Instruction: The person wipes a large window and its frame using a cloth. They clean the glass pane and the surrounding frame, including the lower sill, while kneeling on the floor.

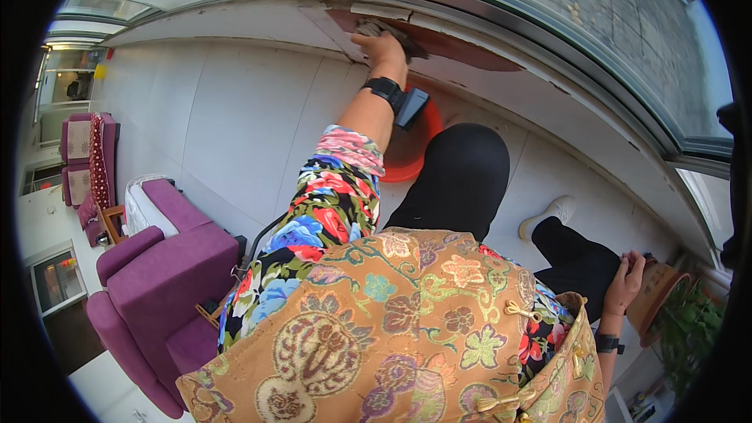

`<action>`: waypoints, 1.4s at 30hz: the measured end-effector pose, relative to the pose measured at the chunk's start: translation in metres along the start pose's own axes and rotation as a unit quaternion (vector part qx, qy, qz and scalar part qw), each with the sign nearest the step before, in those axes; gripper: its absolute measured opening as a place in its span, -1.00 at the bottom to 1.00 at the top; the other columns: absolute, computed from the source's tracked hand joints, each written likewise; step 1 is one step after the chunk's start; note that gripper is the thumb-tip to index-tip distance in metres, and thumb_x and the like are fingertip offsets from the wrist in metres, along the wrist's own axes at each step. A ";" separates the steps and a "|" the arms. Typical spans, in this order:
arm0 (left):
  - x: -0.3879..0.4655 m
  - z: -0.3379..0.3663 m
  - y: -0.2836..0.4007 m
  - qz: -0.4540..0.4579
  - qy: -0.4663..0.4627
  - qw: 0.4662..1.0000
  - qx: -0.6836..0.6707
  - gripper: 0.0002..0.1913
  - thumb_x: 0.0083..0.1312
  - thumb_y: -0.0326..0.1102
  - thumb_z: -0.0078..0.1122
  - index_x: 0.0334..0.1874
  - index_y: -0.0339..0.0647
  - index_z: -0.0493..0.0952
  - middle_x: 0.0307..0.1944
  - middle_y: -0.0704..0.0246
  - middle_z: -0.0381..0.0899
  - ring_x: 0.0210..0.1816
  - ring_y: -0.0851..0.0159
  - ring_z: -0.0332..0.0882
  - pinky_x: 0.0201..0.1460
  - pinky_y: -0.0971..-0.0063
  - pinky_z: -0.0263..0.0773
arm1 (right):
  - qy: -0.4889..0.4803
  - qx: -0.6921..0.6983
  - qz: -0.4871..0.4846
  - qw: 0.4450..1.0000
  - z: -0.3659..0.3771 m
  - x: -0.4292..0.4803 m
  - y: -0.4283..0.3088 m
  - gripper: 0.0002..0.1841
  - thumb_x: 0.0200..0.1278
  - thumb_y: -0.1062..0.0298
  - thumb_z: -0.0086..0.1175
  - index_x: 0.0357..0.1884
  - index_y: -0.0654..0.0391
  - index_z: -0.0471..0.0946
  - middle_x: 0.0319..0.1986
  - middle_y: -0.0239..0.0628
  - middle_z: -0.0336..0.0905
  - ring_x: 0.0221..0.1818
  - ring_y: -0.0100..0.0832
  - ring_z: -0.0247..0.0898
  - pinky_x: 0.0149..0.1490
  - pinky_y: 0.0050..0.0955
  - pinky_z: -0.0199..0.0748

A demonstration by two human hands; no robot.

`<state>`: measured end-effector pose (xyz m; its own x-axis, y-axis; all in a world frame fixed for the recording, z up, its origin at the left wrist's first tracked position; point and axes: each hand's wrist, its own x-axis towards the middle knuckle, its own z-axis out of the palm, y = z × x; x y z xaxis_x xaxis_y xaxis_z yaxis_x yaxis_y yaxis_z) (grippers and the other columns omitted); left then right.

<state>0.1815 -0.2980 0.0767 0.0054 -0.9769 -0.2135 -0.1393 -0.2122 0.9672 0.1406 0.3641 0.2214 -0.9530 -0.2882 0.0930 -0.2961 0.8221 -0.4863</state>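
Observation:
My left hand [385, 50] is stretched forward and presses a dirty grey-brown rag [371, 27] onto a reddish-brown strip [464, 50] of the window sill. A watch-like device with a dark box sits on that wrist. Below this arm, a red plastic basin [433, 123] stands on the floor, partly hidden by the arm and my bent knee; what it holds is hard to make out. My right hand [628, 276] rests by my other knee, fingers loosely bent, with nothing seen in it, beside a potted plant.
A white ledge with chipped edges [564, 106] runs under the sliding window frame [470, 9]. To the right stands a clay plant pot [649, 299] with green leaves. Purple armchairs [170, 264] are at the left on pale floor tiles [247, 106].

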 end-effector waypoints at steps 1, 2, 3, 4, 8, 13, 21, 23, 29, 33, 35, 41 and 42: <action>-0.013 0.002 -0.001 -0.009 -0.013 1.000 0.003 -0.42 0.31 -0.55 -0.03 0.34 -0.35 0.01 0.28 -0.20 0.30 0.29 -0.22 0.37 0.37 0.07 0.29 | 0.009 -0.029 0.010 0.999 -0.002 0.000 -0.001 -0.80 0.42 0.53 0.01 0.03 0.26 0.48 -0.19 -0.14 0.61 -0.13 -0.30 0.59 0.04 -0.39 0.53; -0.021 0.005 -0.004 -0.051 -0.030 0.998 -0.005 -0.43 0.32 -0.53 0.00 0.33 -0.29 0.01 0.26 -0.12 0.33 0.22 -0.13 0.42 0.30 0.10 0.33 | 0.007 -0.037 0.006 0.999 0.000 0.002 -0.002 -0.80 0.42 0.52 0.01 0.03 0.25 0.47 -0.19 -0.14 0.61 -0.13 -0.30 0.60 0.03 -0.39 0.53; -0.031 0.008 -0.005 -0.104 -0.055 0.993 -0.022 -0.44 0.34 -0.50 0.04 0.31 -0.23 0.01 0.23 -0.04 0.36 0.15 -0.03 0.46 0.23 0.13 0.38 | 0.006 -0.032 0.006 0.999 -0.001 0.002 -0.003 -0.80 0.42 0.52 0.01 0.03 0.25 0.47 -0.19 -0.14 0.61 -0.13 -0.30 0.60 0.03 -0.39 0.53; -0.041 0.013 -0.007 -0.113 -0.072 0.991 -0.020 -0.42 0.34 -0.48 0.07 0.32 -0.20 0.01 0.21 -0.01 0.37 0.12 0.00 0.47 0.18 0.11 0.41 | 0.005 -0.045 -0.001 0.999 0.000 0.003 -0.004 -0.81 0.42 0.52 0.00 0.03 0.25 0.47 -0.19 -0.14 0.61 -0.13 -0.29 0.60 0.03 -0.39 0.53; -0.067 0.013 -0.020 -0.230 -0.207 0.946 -0.091 -0.41 0.26 -0.48 0.17 0.28 -0.14 0.10 0.13 0.07 0.41 0.04 0.11 0.47 -0.08 0.11 0.51 | 0.008 -0.051 -0.004 0.999 0.001 0.003 -0.005 -0.81 0.42 0.51 0.01 0.02 0.25 0.47 -0.19 -0.12 0.61 -0.13 -0.25 0.60 0.03 -0.36 0.52; -0.039 -0.011 -0.034 -0.189 -0.220 0.957 0.008 -0.31 0.19 -0.52 0.16 0.37 -0.15 0.11 0.02 0.05 0.42 -0.15 0.13 0.50 -0.30 0.20 0.48 | 0.023 -0.055 -0.014 0.998 0.000 -0.003 -0.003 -0.81 0.42 0.50 0.01 0.02 0.24 0.48 -0.19 -0.12 0.61 -0.13 -0.22 0.59 0.04 -0.33 0.51; -0.091 0.040 0.008 -0.279 -0.118 0.945 -0.123 -0.38 0.29 -0.62 0.08 0.31 -0.14 0.01 0.22 0.06 0.30 0.13 0.07 0.42 0.07 0.09 0.53 | 0.020 -0.021 0.002 1.000 0.002 -0.003 -0.003 -0.82 0.42 0.49 0.02 0.01 0.25 0.48 -0.18 -0.12 0.61 -0.11 -0.22 0.59 0.04 -0.33 0.50; -0.110 0.041 0.019 -0.273 -0.194 0.928 -0.166 -0.42 0.24 -0.67 0.10 0.25 -0.11 0.12 0.11 0.18 0.42 0.01 0.06 0.49 0.01 0.00 0.54 | 0.028 -0.038 0.001 0.999 0.003 -0.002 -0.004 -0.82 0.42 0.49 0.02 0.01 0.24 0.48 -0.19 -0.12 0.62 -0.12 -0.22 0.58 0.04 -0.33 0.50; -0.124 0.012 0.036 -0.128 -0.420 0.890 -0.122 -0.59 0.11 -0.73 0.13 -0.02 -0.18 0.37 -0.09 0.30 0.53 -0.10 0.17 0.57 -0.01 0.06 0.56 | 0.031 -0.023 -0.003 0.999 0.004 -0.005 -0.003 -0.81 0.41 0.51 0.02 0.01 0.25 0.48 -0.19 -0.12 0.61 -0.12 -0.22 0.58 0.04 -0.34 0.50; -0.110 -0.014 0.036 0.012 -0.388 0.919 0.072 -0.43 0.01 -0.77 0.11 0.07 -0.15 0.25 -0.12 0.27 0.50 -0.14 0.16 0.60 -0.06 0.20 0.57 | 0.038 -0.011 -0.007 0.999 0.005 -0.010 0.000 -0.80 0.41 0.52 0.01 0.02 0.26 0.47 -0.19 -0.12 0.61 -0.12 -0.23 0.58 0.04 -0.36 0.50; -0.114 -0.010 0.029 -0.037 -0.380 0.924 0.000 -0.41 0.05 -0.73 0.20 0.09 -0.12 0.18 -0.08 0.25 0.48 -0.10 0.16 0.59 0.02 0.12 0.53 | 0.041 -0.016 -0.007 0.999 0.004 -0.011 0.002 -0.80 0.41 0.52 0.01 0.03 0.26 0.47 -0.20 -0.13 0.62 -0.13 -0.24 0.59 0.03 -0.36 0.51; -0.120 0.029 0.005 -0.201 -0.428 0.873 -0.119 -0.20 0.17 -0.59 0.35 0.26 -0.02 -0.05 0.06 0.18 0.43 0.07 0.16 0.55 0.16 0.02 0.43 | 0.041 -0.016 0.002 0.999 0.004 -0.011 0.004 -0.80 0.41 0.51 0.03 0.03 0.24 0.48 -0.21 -0.15 0.63 -0.14 -0.27 0.60 0.03 -0.36 0.52; -0.119 0.032 0.002 -0.215 -0.419 0.877 -0.096 -0.43 0.18 -0.55 0.38 0.15 -0.08 0.24 0.04 0.25 0.56 0.08 0.18 0.56 0.12 -0.04 0.41 | 0.033 -0.010 -0.001 0.999 0.004 -0.010 0.004 -0.80 0.41 0.51 0.03 0.03 0.24 0.48 -0.21 -0.15 0.63 -0.15 -0.27 0.60 0.03 -0.37 0.52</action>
<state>0.1493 -0.1810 0.0993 -0.7239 -0.4619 -0.5125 -0.1324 -0.6360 0.7602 0.1493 0.3686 0.2150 -0.9546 -0.2566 0.1514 -0.2979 0.8319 -0.4682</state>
